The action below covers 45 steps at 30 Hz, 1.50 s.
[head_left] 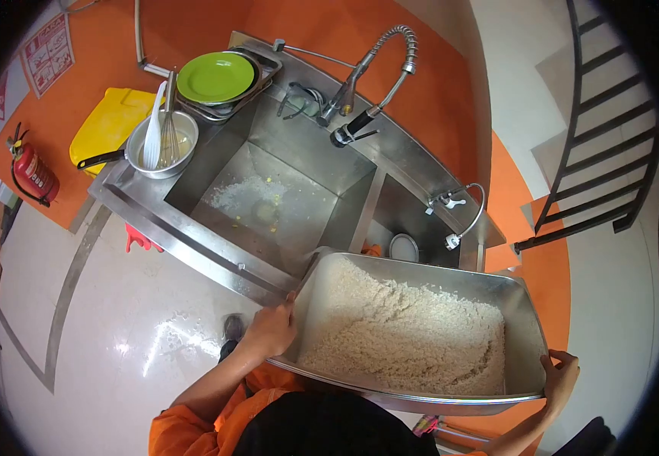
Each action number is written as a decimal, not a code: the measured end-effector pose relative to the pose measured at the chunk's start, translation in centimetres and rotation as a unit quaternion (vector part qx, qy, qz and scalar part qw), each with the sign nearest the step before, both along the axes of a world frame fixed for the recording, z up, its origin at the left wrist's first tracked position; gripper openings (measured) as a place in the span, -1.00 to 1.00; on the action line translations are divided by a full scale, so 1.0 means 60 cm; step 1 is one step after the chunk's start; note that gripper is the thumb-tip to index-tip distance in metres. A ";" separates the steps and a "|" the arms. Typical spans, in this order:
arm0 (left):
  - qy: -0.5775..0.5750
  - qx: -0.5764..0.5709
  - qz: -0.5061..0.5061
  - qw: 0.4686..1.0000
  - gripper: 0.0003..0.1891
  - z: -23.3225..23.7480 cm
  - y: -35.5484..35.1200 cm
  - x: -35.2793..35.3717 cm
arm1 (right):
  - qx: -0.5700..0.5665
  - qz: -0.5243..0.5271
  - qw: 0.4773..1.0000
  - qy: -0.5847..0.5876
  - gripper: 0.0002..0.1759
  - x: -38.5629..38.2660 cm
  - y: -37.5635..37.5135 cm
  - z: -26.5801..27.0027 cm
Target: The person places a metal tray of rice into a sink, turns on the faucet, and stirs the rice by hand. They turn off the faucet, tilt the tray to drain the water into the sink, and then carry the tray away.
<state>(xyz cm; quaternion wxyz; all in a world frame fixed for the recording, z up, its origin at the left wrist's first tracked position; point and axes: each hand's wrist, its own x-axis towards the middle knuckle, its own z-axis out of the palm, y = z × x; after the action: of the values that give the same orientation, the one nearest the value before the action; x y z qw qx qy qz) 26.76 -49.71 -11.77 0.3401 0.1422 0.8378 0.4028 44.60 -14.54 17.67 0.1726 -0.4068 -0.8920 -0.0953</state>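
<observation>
Clasped at both ends, a deep steel pan [524,328] of pale grains [409,327] sits toward five o'clock in my view, my left hand [272,330] closed on its rim at nine o'clock, my right hand [562,372] closed near its corner just past three. From the pan, a steel sink [306,213] strewn with white residue [247,194] lies toward eleven, a spring faucet [352,87] stands at twelve, and a saucepan [185,156] holding a whisk [170,143] rests at ten.
</observation>
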 end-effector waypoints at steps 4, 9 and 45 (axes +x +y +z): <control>0.191 -0.001 -0.060 0.980 -0.36 -0.085 0.048 -0.010 | 0.016 -0.041 0.999 -0.020 -0.76 0.000 -0.007 0.003; 0.261 0.162 -0.107 0.946 -0.25 -0.142 0.169 -0.105 | 0.054 -0.018 0.998 0.000 -0.77 0.007 -0.002 -0.002; 0.293 0.048 -0.081 0.951 -0.17 -0.239 0.283 -0.081 | 0.041 -0.040 0.998 0.003 -0.78 0.002 -0.003 0.002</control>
<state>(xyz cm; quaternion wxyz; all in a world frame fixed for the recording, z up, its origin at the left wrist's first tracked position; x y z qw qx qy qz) 21.92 -32.71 -26.08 0.1039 0.3380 0.8657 0.3543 44.71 -14.72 17.80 0.1878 -0.4349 -0.8699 -0.1375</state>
